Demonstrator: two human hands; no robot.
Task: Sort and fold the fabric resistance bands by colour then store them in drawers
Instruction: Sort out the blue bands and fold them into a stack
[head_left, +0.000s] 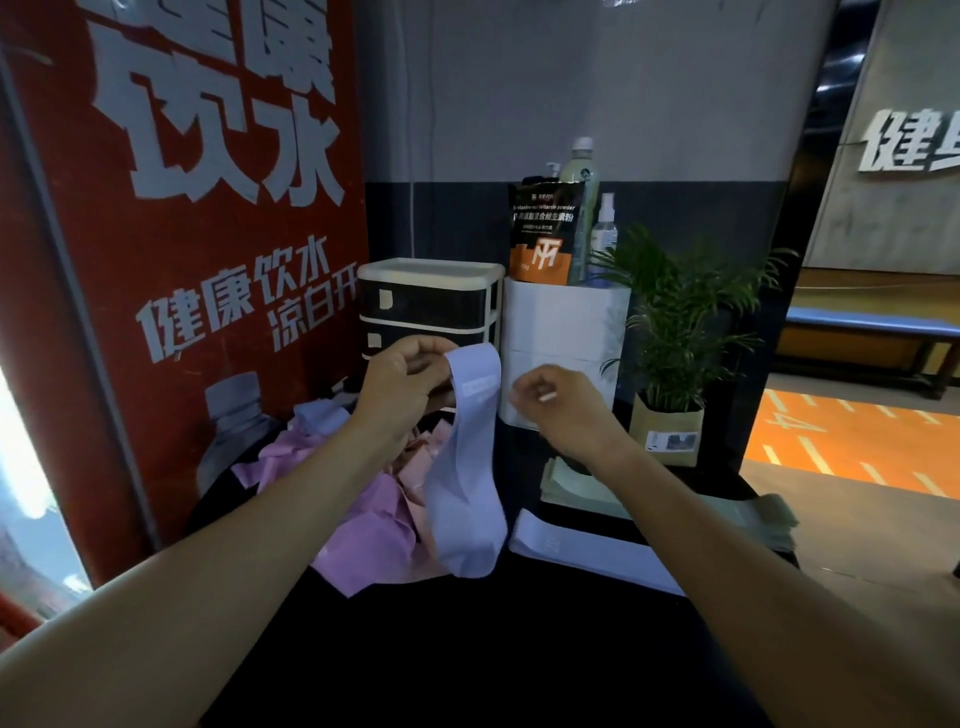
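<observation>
Both forearms reach in over the black desk (519, 649) toward the drawer unit (428, 306), which stands at the back against the wall. Just in front of the drawer unit, the left hand (400, 379) pinches the top of a lilac band (467, 478), its grip clamped on the fabric; the band hangs as a loop, its lower end near the desk. Beside the drawer unit's right edge, the right hand (556, 400) hovers with fingers loosely curled, its grip holding nothing. Below and left of the drawer unit lies a heap of pink bands (363, 519). Right of that heap, a folded lilac band (587, 556) lies flat, with folded green bands (571, 483) behind it.
</observation>
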